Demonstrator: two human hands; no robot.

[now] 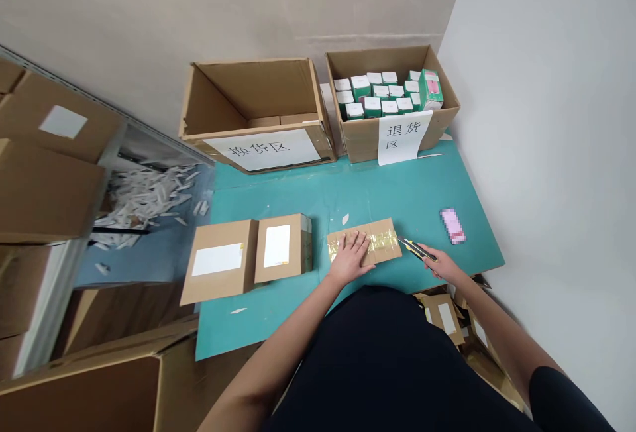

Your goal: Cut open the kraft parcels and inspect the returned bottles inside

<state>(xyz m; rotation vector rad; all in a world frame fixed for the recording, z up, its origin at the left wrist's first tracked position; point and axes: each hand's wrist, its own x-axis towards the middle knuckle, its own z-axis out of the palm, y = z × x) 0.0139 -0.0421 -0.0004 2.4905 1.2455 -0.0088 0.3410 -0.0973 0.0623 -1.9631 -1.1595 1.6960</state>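
My left hand [350, 258] lies flat with spread fingers on top of a taped cardboard box [385, 234], pressing it against the green table. Shiny clear tape runs along the box's top. In my right hand [442, 265] is a box cutter [416, 248], gripped by its handle. Its tip points left, close to the right end of the taped box; whether it touches cannot be made out. To the left of my left hand stand two closed cardboard boxes with white labels, a smaller one [295, 266] and a larger one [213, 287].
At the table's back stand two open cartons with paper signs: the left carton [328, 147] and the right carton [362, 142], which holds several green-and-white boxes [389, 107]. A blurred pink item [452, 226] lies right. Opened boxes [444, 316] sit below the table's right side.
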